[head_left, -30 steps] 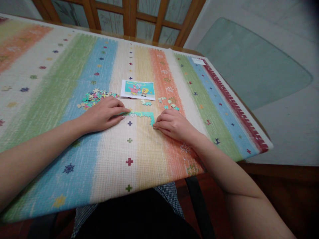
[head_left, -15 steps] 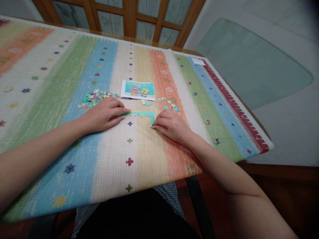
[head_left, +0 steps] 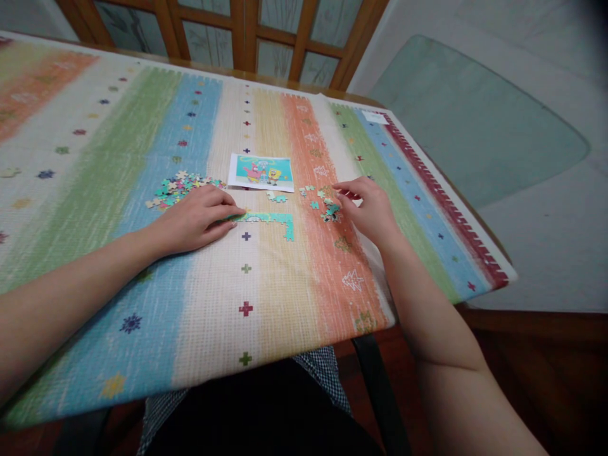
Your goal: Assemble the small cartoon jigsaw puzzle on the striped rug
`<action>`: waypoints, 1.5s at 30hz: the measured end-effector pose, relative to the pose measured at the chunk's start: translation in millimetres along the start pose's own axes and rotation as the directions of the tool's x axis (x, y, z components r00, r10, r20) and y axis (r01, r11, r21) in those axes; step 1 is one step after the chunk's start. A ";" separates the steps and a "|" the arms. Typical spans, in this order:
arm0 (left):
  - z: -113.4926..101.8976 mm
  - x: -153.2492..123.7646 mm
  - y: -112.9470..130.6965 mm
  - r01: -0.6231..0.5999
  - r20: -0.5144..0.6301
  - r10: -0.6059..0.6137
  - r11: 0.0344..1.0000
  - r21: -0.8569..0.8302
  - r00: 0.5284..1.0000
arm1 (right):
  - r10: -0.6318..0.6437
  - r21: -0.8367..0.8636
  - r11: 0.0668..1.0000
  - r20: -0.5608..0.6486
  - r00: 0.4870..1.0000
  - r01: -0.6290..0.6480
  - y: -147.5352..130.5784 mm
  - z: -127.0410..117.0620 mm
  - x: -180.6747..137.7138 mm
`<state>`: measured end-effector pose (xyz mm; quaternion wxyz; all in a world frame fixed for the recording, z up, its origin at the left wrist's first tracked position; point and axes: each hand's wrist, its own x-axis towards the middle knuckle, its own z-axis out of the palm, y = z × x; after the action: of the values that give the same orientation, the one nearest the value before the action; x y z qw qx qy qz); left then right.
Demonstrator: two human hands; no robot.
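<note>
A joined strip of turquoise jigsaw pieces (head_left: 289, 227) lies on the cloth, bending toward me at its right end. My left hand (head_left: 204, 215) rests at the strip's left end, fingers stretched out and the fingertips touching it. To the right, my right hand (head_left: 368, 209) hovers beside a small group of loose jigsaw pieces (head_left: 327, 201), thumb and index finger apart. No piece shows between them. A heaped pile of mixed jigsaw pieces (head_left: 178, 188) sits behind my left hand, which hides part of it.
A picture card (head_left: 263, 172) with cartoon figures lies beyond the strip. A few joined pieces (head_left: 276, 197) lie just below the card. The striped tablecloth (head_left: 218, 304) covers the table, and a white label (head_left: 375, 118) is at its far right edge.
My right hand has left the right end of the strip and moved right and away from me to the loose pieces. My left hand has stayed put.
</note>
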<state>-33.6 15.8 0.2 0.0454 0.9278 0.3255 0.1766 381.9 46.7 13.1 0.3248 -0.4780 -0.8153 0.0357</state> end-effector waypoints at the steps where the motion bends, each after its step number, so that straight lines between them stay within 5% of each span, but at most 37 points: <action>1: 0.0 0.2 0.0 -0.001 -0.001 0.001 1.000 -0.003 1.000 | -0.016 0.007 1.000 0.046 0.999 0.015 3.3 3.5 -0.5; 8: -0.6 1.7 -0.7 -0.002 0.011 0.002 1.000 0.007 1.000 | -0.129 -0.071 0.987 0.214 0.968 0.147 7.1 20.3 -3.6; 21: -1.5 1.9 -0.2 -0.015 0.007 0.015 0.999 0.035 1.000 | -0.030 0.031 0.999 0.194 0.980 0.024 17.7 26.4 8.6; 30: -1.6 1.6 0.4 0.001 0.017 -0.001 1.000 0.028 1.000 | 0.185 0.193 0.948 0.309 0.933 -0.252 -21.8 24.9 15.6; 39: 1.3 1.0 -0.9 -0.032 -0.030 0.032 0.999 0.011 0.999 | 0.188 0.274 0.926 0.269 0.945 -0.262 -45.2 26.2 18.3; 45: -2.4 2.1 -0.4 -0.030 -0.090 0.026 0.999 -0.037 0.996 | 0.182 0.571 0.739 0.342 0.922 -0.357 -76.8 27.3 9.7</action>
<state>-33.2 17.3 3.0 0.0463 0.9224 0.3107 0.2247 305.1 19.9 24.8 0.3441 -0.4483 -0.7141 0.4131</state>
